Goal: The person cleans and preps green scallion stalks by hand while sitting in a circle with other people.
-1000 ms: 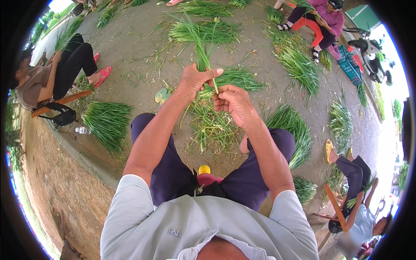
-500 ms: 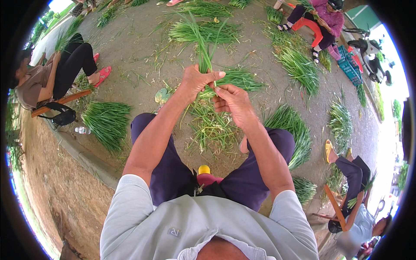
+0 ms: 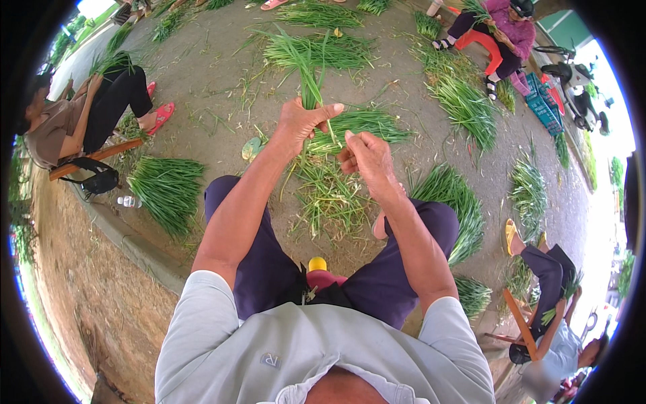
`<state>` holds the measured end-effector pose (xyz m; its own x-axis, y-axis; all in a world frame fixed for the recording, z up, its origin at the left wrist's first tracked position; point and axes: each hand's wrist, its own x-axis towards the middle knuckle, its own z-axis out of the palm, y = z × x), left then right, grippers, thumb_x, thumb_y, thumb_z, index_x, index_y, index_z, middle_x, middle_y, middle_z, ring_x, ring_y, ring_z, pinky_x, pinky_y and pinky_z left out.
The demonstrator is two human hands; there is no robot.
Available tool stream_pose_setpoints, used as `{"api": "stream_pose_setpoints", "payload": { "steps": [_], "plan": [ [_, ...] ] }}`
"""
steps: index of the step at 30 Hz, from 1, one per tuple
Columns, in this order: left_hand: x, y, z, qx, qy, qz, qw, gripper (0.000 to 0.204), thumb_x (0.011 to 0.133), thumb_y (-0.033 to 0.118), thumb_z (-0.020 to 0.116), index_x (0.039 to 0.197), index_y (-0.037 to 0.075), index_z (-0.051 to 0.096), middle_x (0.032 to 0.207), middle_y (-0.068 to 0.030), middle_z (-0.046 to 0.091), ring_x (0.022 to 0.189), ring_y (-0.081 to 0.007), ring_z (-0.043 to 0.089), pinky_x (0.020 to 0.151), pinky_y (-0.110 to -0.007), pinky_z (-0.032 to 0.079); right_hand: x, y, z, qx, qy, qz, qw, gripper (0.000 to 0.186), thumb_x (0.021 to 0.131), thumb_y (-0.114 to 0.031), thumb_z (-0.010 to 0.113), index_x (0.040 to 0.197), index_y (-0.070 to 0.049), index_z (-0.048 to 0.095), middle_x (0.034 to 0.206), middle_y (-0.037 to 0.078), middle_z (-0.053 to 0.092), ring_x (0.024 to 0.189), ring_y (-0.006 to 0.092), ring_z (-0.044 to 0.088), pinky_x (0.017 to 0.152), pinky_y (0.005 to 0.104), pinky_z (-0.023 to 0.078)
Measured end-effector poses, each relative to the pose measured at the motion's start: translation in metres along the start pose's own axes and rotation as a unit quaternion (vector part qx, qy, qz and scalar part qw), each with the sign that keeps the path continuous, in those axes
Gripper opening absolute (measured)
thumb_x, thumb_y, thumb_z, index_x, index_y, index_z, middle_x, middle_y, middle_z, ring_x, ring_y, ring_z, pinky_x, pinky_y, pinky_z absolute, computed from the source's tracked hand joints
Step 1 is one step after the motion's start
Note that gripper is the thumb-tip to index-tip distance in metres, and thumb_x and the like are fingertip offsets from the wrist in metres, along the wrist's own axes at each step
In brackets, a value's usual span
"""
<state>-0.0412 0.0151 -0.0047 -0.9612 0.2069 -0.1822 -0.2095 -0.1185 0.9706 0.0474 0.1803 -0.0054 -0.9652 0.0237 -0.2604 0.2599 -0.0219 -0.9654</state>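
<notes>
My left hand is closed around a small bunch of long green chives, whose leaves point away from me over the ground. Its thumb sticks out to the right. Just right of it and a little nearer, my right hand is curled, with thumb and forefinger pinched at the pale end of a single chive stalk that runs out from the left hand. Below my hands, between my knees, lies a loose heap of yellowed chive scraps. A pile of green chives lies just beyond my hands.
More chive piles lie at the left, the right and farther off. People sit at the left, far right and near right, handling chives. A teal crate and a scooter stand at the right.
My right hand has shifted slightly right and toward me, widening the gap from my left hand. The chive tips in my left hand lean more to the left.
</notes>
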Motion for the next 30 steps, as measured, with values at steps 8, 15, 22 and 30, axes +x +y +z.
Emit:
{"api": "stream_pose_setpoints", "payload": {
  "steps": [8,15,22,30],
  "plan": [
    [-0.001,-0.002,0.002,0.024,-0.022,0.006,0.999,0.036,0.072,0.030,0.089,0.070,0.010,0.059,0.057,-0.0002,0.059,0.043,-0.0062,0.049,0.039,-0.021,0.031,-0.003,-0.002,0.010,0.026,-0.015,-0.017,0.999,0.030,0.097,-0.029,0.062,0.101,0.000,0.065,0.081,0.008,0.067,0.064,0.0125,0.063,0.060,0.0267,0.053],
    [-0.004,-0.003,0.010,0.060,-0.052,0.022,0.997,0.037,0.073,0.028,0.089,0.065,0.010,0.058,0.054,0.0001,0.056,0.042,-0.0062,0.046,0.040,-0.023,0.031,0.008,0.019,0.011,-0.060,0.024,-0.098,0.993,0.015,0.092,-0.017,0.066,0.091,-0.002,0.068,0.068,0.006,0.064,0.058,0.0111,0.060,0.052,0.0297,0.046],
    [-0.006,-0.003,0.006,0.086,-0.039,0.010,0.995,0.038,0.071,0.033,0.090,0.067,0.011,0.058,0.054,0.0010,0.055,0.043,-0.0059,0.046,0.039,-0.022,0.031,-0.007,0.001,0.010,-0.350,0.098,-0.278,0.889,0.019,0.089,-0.019,0.065,0.079,-0.004,0.061,0.063,0.016,0.058,0.055,0.0334,0.058,0.053,0.0415,0.043],
    [-0.003,0.001,0.000,0.045,0.000,0.002,0.999,0.040,0.071,0.035,0.090,0.070,0.012,0.057,0.056,0.0011,0.056,0.042,-0.0063,0.047,0.039,-0.021,0.033,0.001,0.008,-0.001,-0.243,0.123,-0.246,0.930,0.015,0.092,-0.015,0.062,0.086,-0.002,0.060,0.065,0.012,0.061,0.054,0.0242,0.058,0.052,0.0357,0.045]
  ]
}}
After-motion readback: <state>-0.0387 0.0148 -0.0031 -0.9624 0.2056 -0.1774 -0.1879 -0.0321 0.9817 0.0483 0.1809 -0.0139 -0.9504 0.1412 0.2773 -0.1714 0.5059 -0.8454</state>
